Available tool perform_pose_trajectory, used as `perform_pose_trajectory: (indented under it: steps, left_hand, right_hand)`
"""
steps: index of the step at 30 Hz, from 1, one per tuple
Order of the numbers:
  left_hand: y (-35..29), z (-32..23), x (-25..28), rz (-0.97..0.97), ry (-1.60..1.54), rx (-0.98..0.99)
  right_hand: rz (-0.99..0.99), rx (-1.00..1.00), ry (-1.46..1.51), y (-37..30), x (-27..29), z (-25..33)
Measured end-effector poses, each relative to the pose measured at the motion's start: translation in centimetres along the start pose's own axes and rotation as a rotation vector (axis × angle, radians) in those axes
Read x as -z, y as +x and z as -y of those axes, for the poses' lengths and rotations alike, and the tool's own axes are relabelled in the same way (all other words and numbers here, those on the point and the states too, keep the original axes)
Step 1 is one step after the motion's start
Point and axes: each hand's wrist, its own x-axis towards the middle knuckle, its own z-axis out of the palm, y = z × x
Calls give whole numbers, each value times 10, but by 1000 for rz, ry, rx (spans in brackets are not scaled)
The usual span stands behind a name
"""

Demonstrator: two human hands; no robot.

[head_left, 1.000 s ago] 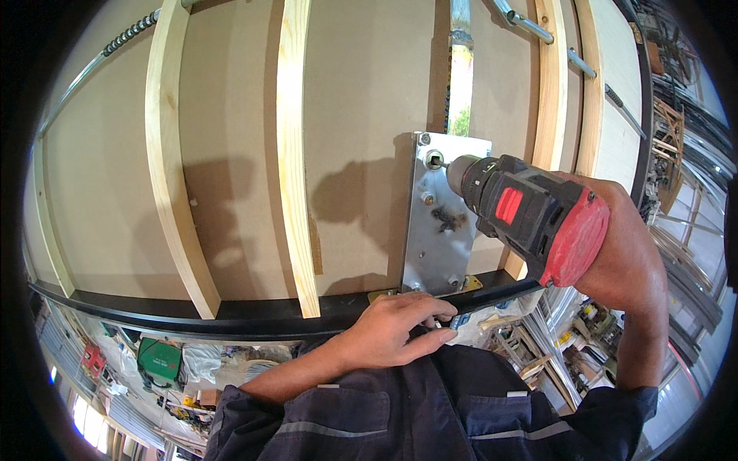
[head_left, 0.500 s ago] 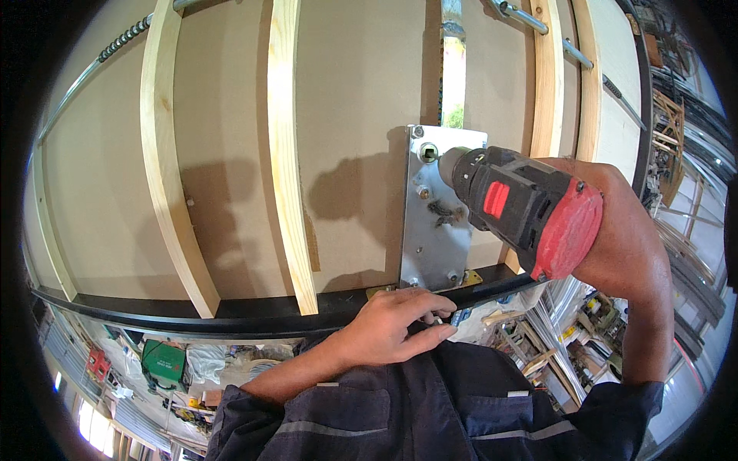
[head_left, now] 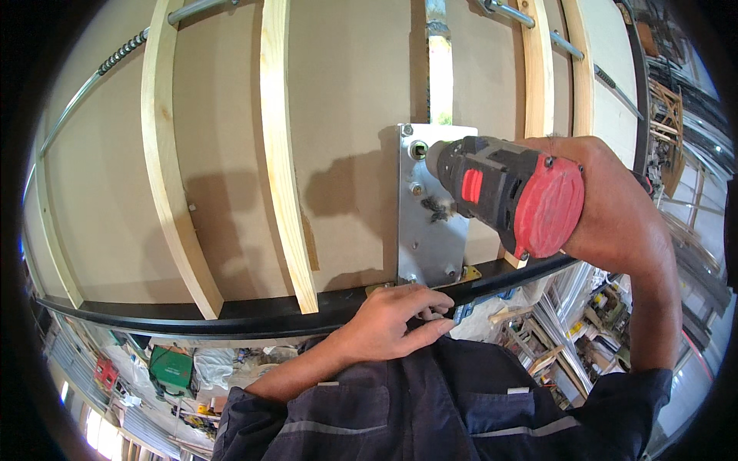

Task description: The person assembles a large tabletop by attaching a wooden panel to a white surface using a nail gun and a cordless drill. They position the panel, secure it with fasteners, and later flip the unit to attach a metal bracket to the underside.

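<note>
My right hand (head_left: 603, 188) is wrapped round a black and red cordless drill (head_left: 488, 184). The drill's chuck points at the upper part of a silver metal plate (head_left: 430, 246), beside a square-holed round fitting (head_left: 418, 150). Where the drill's tip meets the plate is hidden behind the chuck. Bolt heads and a dark smudge of shavings show lower on the plate. At the plate's lower end, my left hand (head_left: 392, 319) rests by the black frame edge (head_left: 254, 326). Its fingers are curled in with the thumb alongside, and what they hold, if anything, is hidden.
Pale wooden battens (head_left: 280, 154) cross the beige panel (head_left: 346, 92). A metal bar (head_left: 440, 77) runs up from the plate, and threaded rods pass through the battens. Below the frame are a green case (head_left: 171, 369) and cluttered floor; stacked metal profiles lie at the right.
The view has shifted slightly, so the plate and drill appear a little further left. My right hand keeps the drill at the same spot on the plate; my left hand has hardly moved.
</note>
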Motion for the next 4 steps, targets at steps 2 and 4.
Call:
perform_pose_trajectory:
  steps: [2,4]
  left_hand:
    - [0,0,0,-9,-7,-3]
    - [-1,3,0,-9,-26,-6]
  right_hand:
    - [-40,40,-57,5,-5,-2]
    - [-126,110,-144,18,-32,-20]
